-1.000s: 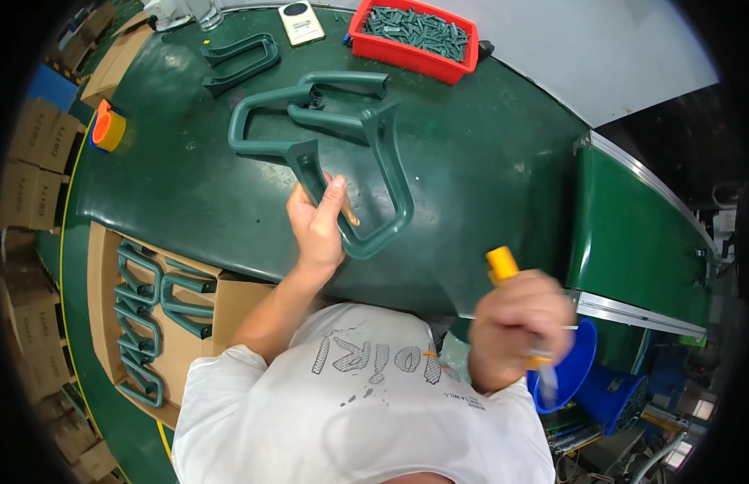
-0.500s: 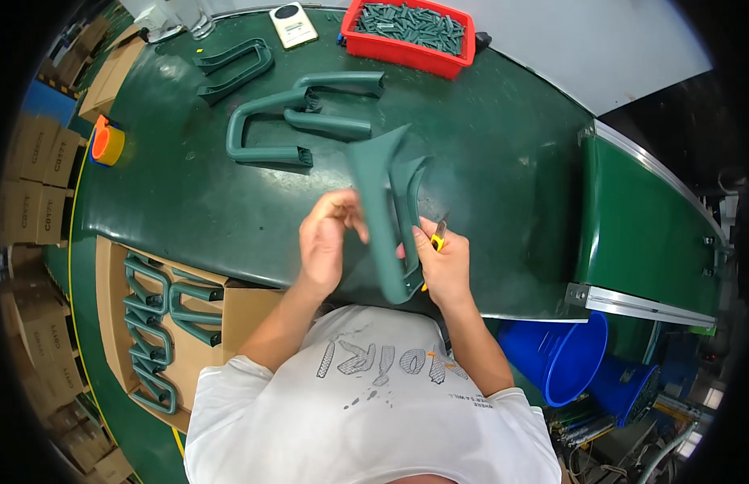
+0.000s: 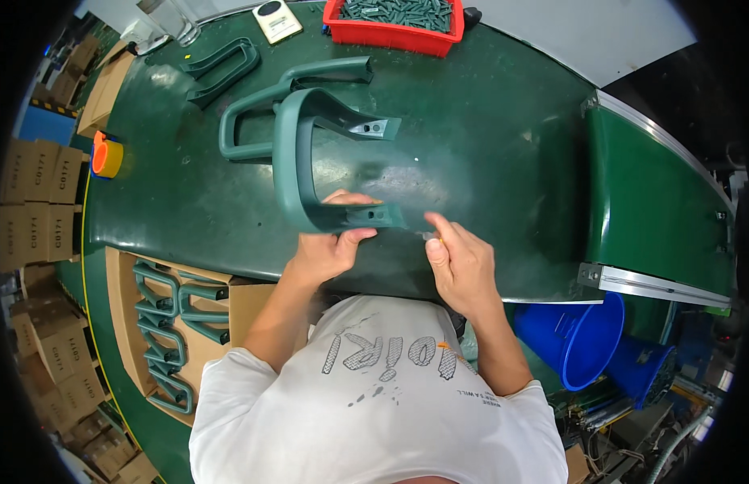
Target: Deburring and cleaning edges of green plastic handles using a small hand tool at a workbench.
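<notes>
My left hand grips the lower arm of a green U-shaped plastic part, thumb in front and fingers behind. The part is held up over the table, its curved end to the left and its two open ends pointing right. Small holes show in the flat faces near both ends. Close to the lower end is my right hand, closed round a small knife. Its blade tip points at that end; whether they touch, I cannot tell. Most of the knife's yellow handle is hidden in my fingers.
More green U-shaped parts lie on the green table. A red bin of small green pieces and a white scale stand at the back. At lower left, a cardboard box holds several parts; blue bins stand at right.
The U-shaped part has turned from upright to lying sideways, ends to the right, and moved left. My left hand has taken hold of it; my right hand has let go and keeps the knife.
</notes>
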A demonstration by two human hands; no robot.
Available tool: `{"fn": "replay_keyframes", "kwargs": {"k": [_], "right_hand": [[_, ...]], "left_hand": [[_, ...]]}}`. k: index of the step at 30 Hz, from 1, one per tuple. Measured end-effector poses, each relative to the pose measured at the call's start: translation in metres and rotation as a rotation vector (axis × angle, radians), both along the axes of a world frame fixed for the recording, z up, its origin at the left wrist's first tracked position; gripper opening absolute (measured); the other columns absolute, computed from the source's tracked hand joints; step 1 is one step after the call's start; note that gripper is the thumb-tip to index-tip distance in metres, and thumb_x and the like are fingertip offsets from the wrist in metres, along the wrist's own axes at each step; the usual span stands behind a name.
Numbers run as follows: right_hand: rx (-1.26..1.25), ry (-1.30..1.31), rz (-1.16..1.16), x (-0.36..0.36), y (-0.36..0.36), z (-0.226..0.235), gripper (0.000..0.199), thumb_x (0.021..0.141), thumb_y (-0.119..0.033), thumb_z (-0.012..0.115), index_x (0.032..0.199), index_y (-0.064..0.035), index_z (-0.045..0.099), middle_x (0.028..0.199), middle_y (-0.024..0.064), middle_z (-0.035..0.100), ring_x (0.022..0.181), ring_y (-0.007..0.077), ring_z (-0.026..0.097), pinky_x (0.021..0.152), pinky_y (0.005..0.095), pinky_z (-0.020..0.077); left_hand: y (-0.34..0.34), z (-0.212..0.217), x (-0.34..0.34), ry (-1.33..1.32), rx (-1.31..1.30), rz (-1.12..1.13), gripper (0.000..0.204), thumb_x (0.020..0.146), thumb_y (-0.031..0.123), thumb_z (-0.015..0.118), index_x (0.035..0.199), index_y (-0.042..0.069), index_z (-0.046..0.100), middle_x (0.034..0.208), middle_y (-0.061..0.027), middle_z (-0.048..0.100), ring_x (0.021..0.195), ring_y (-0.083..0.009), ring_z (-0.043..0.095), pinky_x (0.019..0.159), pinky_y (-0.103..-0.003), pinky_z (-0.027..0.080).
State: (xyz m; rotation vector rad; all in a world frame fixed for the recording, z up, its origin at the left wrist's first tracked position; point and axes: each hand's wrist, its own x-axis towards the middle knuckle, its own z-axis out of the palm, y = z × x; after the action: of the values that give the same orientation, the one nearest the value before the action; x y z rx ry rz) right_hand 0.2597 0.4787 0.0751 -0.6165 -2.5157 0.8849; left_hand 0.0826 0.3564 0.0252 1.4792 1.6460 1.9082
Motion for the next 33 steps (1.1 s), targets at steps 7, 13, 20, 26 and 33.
{"fn": "replay_keyframes", "kwargs": {"k": [7, 13, 20, 26, 33], "right_hand": [[0.182, 0.094, 0.026, 0.0, 0.001, 0.001, 0.022, 0.079, -0.023, 0.07, 0.082, -0.0016, 0.067, 0.061, 0.0056, 0.055, 0.053, 0.0207, 0.055, 0.046, 0.0331, 0.0416], [0.211, 0.106, 0.023, -0.003, 0.003, 0.001, 0.022, 0.078, -0.024, 0.071, 0.08, -0.0024, 0.067, 0.059, 0.0047, 0.054, 0.051, 0.0199, 0.052, 0.044, 0.0333, 0.0401], [0.287, 0.052, -0.042, -0.004, 0.004, 0.003, 0.02, 0.078, -0.021, 0.071, 0.08, -0.0017, 0.067, 0.057, 0.0064, 0.053, 0.049, 0.021, 0.051, 0.045, 0.0319, 0.0391], [-0.097, 0.176, -0.09, 0.006, 0.007, 0.002, 0.022, 0.081, -0.023, 0.07, 0.08, -0.0011, 0.068, 0.056, 0.0059, 0.052, 0.048, 0.0174, 0.048, 0.045, 0.0299, 0.037], [-0.345, 0.176, 0.054, 0.012, -0.001, -0.001, 0.027, 0.083, -0.025, 0.069, 0.075, 0.0005, 0.067, 0.053, 0.0055, 0.048, 0.046, 0.0142, 0.045, 0.044, 0.0281, 0.0344]], "left_hand": [[-0.007, 0.01, -0.003, 0.028, -0.011, -0.04, 0.022, 0.084, 0.018, 0.069, 0.093, -0.001, 0.062, 0.089, -0.0102, 0.066, 0.068, -0.0206, 0.057, 0.059, -0.031, 0.045], [-0.01, 0.016, -0.003, 0.025, -0.078, -0.036, 0.025, 0.083, 0.023, 0.07, 0.089, -0.001, 0.064, 0.086, -0.009, 0.066, 0.067, -0.0202, 0.057, 0.057, -0.03, 0.045], [-0.015, 0.02, 0.002, -0.107, -0.064, -0.154, 0.027, 0.086, 0.025, 0.066, 0.088, -0.002, 0.064, 0.086, -0.0098, 0.066, 0.072, -0.0215, 0.06, 0.061, -0.031, 0.047], [-0.015, 0.021, 0.002, -0.289, -0.042, -0.187, 0.024, 0.078, 0.008, 0.073, 0.095, -0.003, 0.06, 0.094, -0.015, 0.066, 0.084, -0.023, 0.063, 0.071, -0.033, 0.051], [-0.02, 0.013, -0.002, -0.408, -0.001, -0.233, 0.035, 0.066, 0.006, 0.082, 0.094, -0.001, 0.061, 0.089, -0.0183, 0.067, 0.087, -0.027, 0.066, 0.072, -0.036, 0.055]]}}
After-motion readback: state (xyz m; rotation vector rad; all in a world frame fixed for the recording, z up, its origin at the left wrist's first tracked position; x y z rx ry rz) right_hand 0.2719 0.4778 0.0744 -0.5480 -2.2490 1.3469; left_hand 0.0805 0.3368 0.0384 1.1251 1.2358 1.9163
